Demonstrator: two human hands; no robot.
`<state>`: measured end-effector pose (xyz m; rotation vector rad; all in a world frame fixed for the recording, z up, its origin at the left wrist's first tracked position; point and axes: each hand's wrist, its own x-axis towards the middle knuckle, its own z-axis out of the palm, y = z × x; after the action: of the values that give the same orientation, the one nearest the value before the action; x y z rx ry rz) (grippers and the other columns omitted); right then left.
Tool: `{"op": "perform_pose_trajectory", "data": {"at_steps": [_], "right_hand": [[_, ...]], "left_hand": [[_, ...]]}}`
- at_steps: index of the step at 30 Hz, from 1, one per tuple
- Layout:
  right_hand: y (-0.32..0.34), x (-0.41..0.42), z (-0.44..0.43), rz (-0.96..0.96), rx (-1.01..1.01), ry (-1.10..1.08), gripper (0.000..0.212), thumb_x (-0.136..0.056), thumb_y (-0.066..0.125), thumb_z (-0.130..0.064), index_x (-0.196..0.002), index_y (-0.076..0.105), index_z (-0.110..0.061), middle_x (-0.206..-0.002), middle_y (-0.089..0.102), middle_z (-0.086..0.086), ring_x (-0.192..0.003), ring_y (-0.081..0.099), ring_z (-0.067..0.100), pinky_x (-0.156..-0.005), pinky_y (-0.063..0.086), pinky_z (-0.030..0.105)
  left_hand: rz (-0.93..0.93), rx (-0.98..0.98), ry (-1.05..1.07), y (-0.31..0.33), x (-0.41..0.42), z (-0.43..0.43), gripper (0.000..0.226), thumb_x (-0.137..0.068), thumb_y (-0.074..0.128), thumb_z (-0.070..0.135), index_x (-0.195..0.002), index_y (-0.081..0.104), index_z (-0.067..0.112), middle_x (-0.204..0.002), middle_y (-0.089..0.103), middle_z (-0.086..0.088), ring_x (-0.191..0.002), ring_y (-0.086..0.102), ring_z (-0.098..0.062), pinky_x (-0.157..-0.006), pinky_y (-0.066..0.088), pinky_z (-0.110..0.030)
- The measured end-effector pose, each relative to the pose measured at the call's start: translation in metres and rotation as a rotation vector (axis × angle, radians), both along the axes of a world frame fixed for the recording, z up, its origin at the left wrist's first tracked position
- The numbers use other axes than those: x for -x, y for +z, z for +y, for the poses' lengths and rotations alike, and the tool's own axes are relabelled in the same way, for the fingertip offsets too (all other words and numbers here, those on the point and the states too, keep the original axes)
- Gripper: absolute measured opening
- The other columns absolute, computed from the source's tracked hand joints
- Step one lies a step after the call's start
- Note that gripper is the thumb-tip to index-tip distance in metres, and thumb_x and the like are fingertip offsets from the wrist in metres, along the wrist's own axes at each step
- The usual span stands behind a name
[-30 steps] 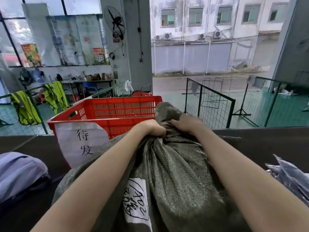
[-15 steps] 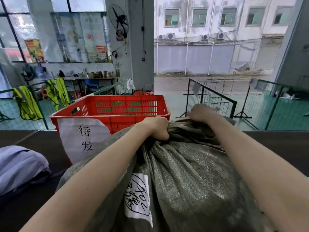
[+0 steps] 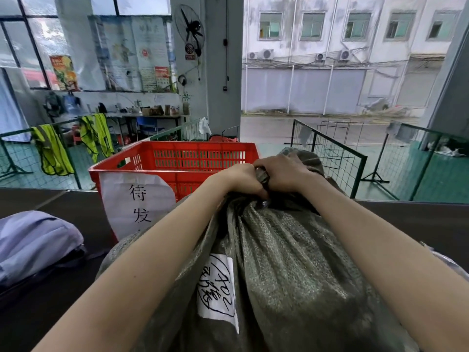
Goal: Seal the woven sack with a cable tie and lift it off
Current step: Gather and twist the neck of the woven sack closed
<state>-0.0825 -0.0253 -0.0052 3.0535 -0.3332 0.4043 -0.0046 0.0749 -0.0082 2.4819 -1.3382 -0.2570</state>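
A full grey-green woven sack [image 3: 291, 262] stands in front of me on the dark belt, with a white handwritten label [image 3: 218, 290] on its near side. Its mouth is bunched into a neck at the top. My left hand [image 3: 241, 179] is clenched on the left of that neck. My right hand [image 3: 284, 174] grips the neck from the right, and the two hands touch. Loose sack cloth [image 3: 307, 158] sticks up behind my right hand. I see no cable tie; the fists hide the neck.
A red slatted crate [image 3: 177, 161] with a white paper sign stands just beyond the sack on the left. A pale blue bundle [image 3: 33, 242] lies at the left on the belt [image 3: 71, 212]. Green mesh fences [image 3: 337, 161] stand beyond.
My right hand has come back from the far right of the sack mouth and closed on the neck beside my left hand. The mouth is now gathered tighter.
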Motion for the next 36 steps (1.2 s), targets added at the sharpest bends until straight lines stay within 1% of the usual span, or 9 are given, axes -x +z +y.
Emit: {"op": "perform_pose_trajectory", "data": {"at_steps": [8,12,14,17,19,23,27,33,36], "right_hand": [[0.016,-0.006,0.000,-0.492,0.299,0.022,0.042,-0.080,0.052,-0.008,-0.119,0.062,-0.019,-0.125,0.063,0.009,-0.124,0.051,0.027,-0.109,0.017,0.055],[0.012,0.003,0.004,-0.303,0.154,0.012,0.079,-0.072,0.064,-0.014,-0.144,0.033,-0.025,-0.157,0.020,0.008,-0.147,0.013,0.024,-0.118,0.006,0.043],[0.005,0.019,0.010,-0.512,0.063,0.183,0.065,-0.069,0.060,-0.014,-0.134,0.051,-0.016,-0.149,0.039,0.011,-0.139,0.033,0.025,-0.114,0.021,0.033],[-0.009,0.043,0.010,-0.873,-0.249,0.168,0.030,-0.074,0.050,-0.022,-0.086,0.074,-0.007,-0.089,0.073,0.008,-0.085,0.066,0.023,-0.078,0.045,0.022],[-0.014,0.052,0.005,-0.573,-0.438,-0.052,0.032,-0.082,0.053,-0.037,-0.079,0.073,-0.013,-0.078,0.071,0.006,-0.080,0.064,0.022,-0.070,0.042,0.026],[-0.035,0.057,-0.012,0.100,-0.813,-0.122,0.070,-0.078,0.050,-0.068,-0.129,0.055,-0.020,-0.131,0.057,-0.002,-0.123,0.051,0.015,-0.107,0.031,0.023],[-0.054,0.050,-0.015,0.044,-1.063,0.024,0.054,-0.087,0.049,-0.054,-0.133,0.048,-0.024,-0.139,0.050,-0.007,-0.128,0.047,0.011,-0.118,0.027,0.037],[-0.057,0.048,-0.008,0.054,-1.085,-0.028,0.105,-0.060,0.051,-0.084,-0.145,0.034,-0.025,-0.152,0.033,-0.011,-0.141,0.030,0.009,-0.121,0.016,0.036],[-0.054,0.053,-0.006,0.038,-1.133,-0.023,0.057,-0.081,0.046,-0.066,-0.125,0.050,-0.030,-0.136,0.053,-0.010,-0.125,0.048,0.008,-0.116,0.025,0.028]], "left_hand": [[0.256,0.289,0.097,0.013,-0.014,0.012,0.023,-0.069,0.076,0.033,-0.084,0.066,0.018,-0.091,0.064,-0.004,-0.088,0.061,-0.020,-0.084,0.046,-0.029],[0.363,0.359,0.165,-0.005,-0.012,0.008,0.032,-0.079,0.068,0.024,-0.105,0.068,0.005,-0.096,0.061,-0.007,-0.092,0.061,-0.018,-0.082,0.045,-0.026],[0.428,0.439,0.203,-0.012,-0.010,0.006,0.033,-0.082,0.067,0.022,-0.108,0.066,0.002,-0.095,0.060,-0.005,-0.089,0.057,-0.013,-0.077,0.041,-0.023],[0.427,0.501,0.246,-0.014,-0.010,0.002,0.038,-0.081,0.067,0.026,-0.111,0.067,0.003,-0.096,0.061,-0.004,-0.097,0.061,-0.015,-0.078,0.043,-0.025],[0.413,0.522,0.257,-0.013,-0.011,0.000,0.040,-0.080,0.067,0.027,-0.112,0.067,0.003,-0.102,0.066,-0.009,-0.103,0.063,-0.020,-0.082,0.045,-0.028],[0.397,0.587,0.242,-0.018,-0.008,-0.007,0.043,-0.080,0.067,0.028,-0.113,0.066,0.001,-0.115,0.068,-0.017,-0.110,0.063,-0.026,-0.097,0.047,-0.035],[0.302,0.655,0.251,-0.017,0.003,-0.012,0.044,-0.082,0.065,0.029,-0.116,0.064,0.000,-0.118,0.066,-0.020,-0.113,0.061,-0.030,-0.096,0.047,-0.037],[0.136,0.607,0.172,-0.007,0.008,-0.011,0.036,-0.089,0.057,0.026,-0.115,0.064,0.002,-0.122,0.064,-0.022,-0.117,0.056,-0.034,-0.090,0.043,-0.035],[0.089,0.549,0.146,0.000,0.008,-0.013,0.038,-0.089,0.056,0.029,-0.115,0.064,0.002,-0.123,0.063,-0.023,-0.119,0.055,-0.035,-0.093,0.042,-0.037]]}}
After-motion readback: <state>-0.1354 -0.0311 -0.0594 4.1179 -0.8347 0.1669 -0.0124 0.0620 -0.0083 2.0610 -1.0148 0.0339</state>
